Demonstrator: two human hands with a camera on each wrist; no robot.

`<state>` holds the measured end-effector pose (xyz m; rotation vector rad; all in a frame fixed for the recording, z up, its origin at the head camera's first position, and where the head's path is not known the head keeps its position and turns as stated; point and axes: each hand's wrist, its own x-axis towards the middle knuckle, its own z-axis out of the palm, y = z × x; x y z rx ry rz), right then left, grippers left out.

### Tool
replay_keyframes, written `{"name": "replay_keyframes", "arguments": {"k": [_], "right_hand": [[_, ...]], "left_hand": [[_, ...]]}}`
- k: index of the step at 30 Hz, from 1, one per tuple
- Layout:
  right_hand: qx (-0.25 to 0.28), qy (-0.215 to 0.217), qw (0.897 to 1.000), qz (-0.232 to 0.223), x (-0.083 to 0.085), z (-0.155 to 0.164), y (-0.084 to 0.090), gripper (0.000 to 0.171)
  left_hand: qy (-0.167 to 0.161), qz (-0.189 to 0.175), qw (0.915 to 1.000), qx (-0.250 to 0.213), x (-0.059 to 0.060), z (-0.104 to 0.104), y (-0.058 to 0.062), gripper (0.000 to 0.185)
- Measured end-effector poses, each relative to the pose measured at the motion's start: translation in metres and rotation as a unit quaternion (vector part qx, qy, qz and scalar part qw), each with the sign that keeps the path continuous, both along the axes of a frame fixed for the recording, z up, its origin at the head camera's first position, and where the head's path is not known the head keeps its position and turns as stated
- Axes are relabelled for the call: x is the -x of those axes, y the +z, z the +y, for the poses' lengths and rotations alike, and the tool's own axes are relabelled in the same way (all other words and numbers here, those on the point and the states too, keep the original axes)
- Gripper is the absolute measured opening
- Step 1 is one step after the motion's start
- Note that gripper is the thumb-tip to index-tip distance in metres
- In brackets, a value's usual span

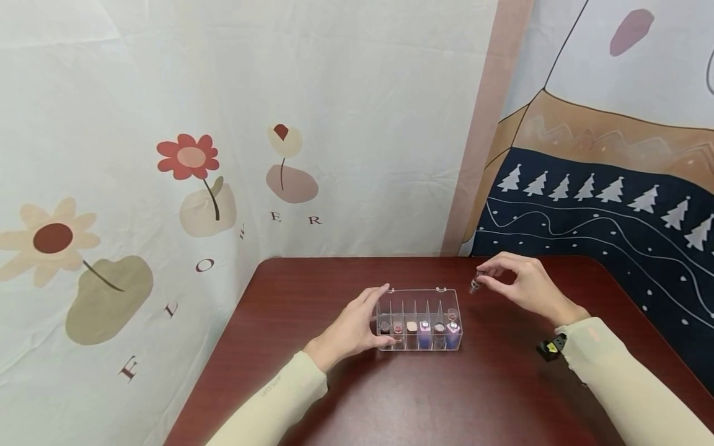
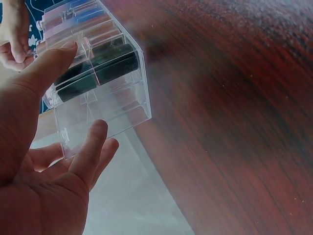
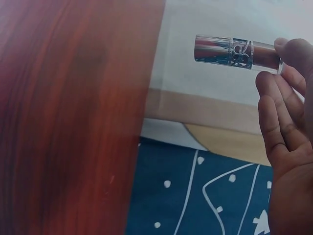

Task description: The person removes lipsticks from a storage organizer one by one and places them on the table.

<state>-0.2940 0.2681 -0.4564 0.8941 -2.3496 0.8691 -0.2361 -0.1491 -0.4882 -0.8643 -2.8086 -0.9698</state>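
Note:
A clear plastic lipstick organizer (image 1: pixel 415 296) stands on the table, divided into compartments. Several lipstick tubes fill its front row, among them a purple-blue one (image 1: pixel 425 338) and, in the left wrist view, a dark one (image 2: pixel 98 73). My left hand (image 1: pixel 350 325) holds the organizer by its left end, thumb at the front and fingers toward the back. Beyond the organizer's right back corner, my right hand (image 1: pixel 527 286) pinches a lipstick (image 3: pixel 238 53) above the table. That lipstick has a shiny silver part and a clear end showing brownish red; the fingertips grip the clear end.
The reddish-brown wooden table (image 1: pixel 401 396) carries the organizer. Behind it hangs a pale cloth (image 1: pixel 362 124) with printed flowers, and a dark blue tree-patterned cloth (image 1: pixel 558 214) is at the right. A small black device (image 1: pixel 549 349) sits by my right wrist.

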Motion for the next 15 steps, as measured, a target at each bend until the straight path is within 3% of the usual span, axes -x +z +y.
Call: {"name": "replay_keyframes", "arguments": {"k": [15], "right_hand": [[-0.032, -0.023, 0.999, -0.037, 0.005, 0.012, -0.024, 0.031]], "left_hand": [[0.004, 0.007, 0.9999, 0.011, 0.001, 0.000, -0.002, 0.118]]}}
